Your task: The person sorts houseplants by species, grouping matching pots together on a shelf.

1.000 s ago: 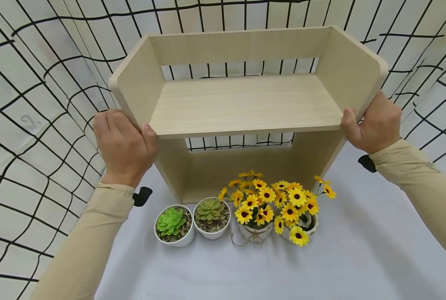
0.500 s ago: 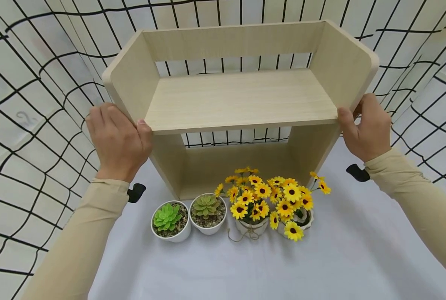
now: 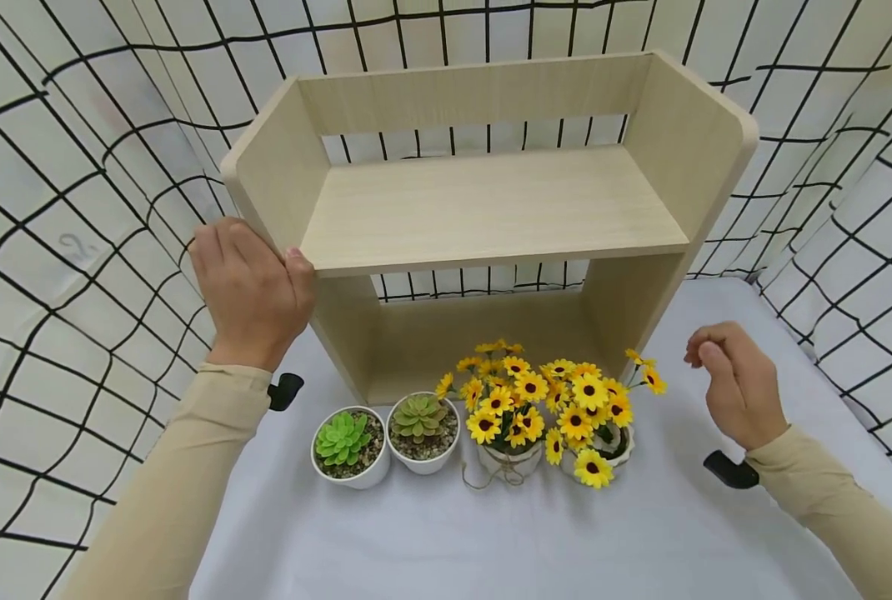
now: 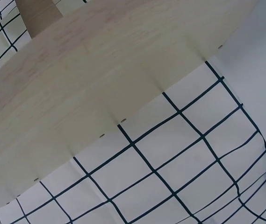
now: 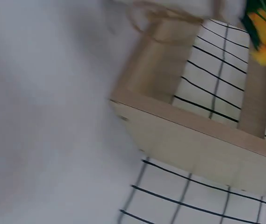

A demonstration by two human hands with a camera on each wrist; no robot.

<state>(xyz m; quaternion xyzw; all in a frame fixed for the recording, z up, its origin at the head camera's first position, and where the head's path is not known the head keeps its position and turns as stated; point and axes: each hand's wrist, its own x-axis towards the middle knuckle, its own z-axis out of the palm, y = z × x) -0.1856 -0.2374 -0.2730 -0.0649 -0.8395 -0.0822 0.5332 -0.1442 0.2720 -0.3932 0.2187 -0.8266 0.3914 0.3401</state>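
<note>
A pale wooden two-tier shelf unit (image 3: 491, 208) stands on the white table (image 3: 446, 542); its side panel (image 4: 100, 84) fills the left wrist view and its corner (image 5: 179, 126) shows blurred in the right wrist view. My left hand (image 3: 251, 287) grips the shelf's left side panel, thumb on the front edge. My right hand (image 3: 734, 387) hovers off the shelf, low at the right, fingers loosely curled and holding nothing, beside the yellow flowers (image 3: 558, 404).
In front of the shelf stand two white pots of succulents (image 3: 344, 446) (image 3: 422, 429) and two pots of yellow flowers. A white cloth with a black grid (image 3: 78, 208) hangs behind and around both sides.
My right hand let go of the shelf's right side panel and dropped down toward the table beside the flowers. The left hand keeps its grip.
</note>
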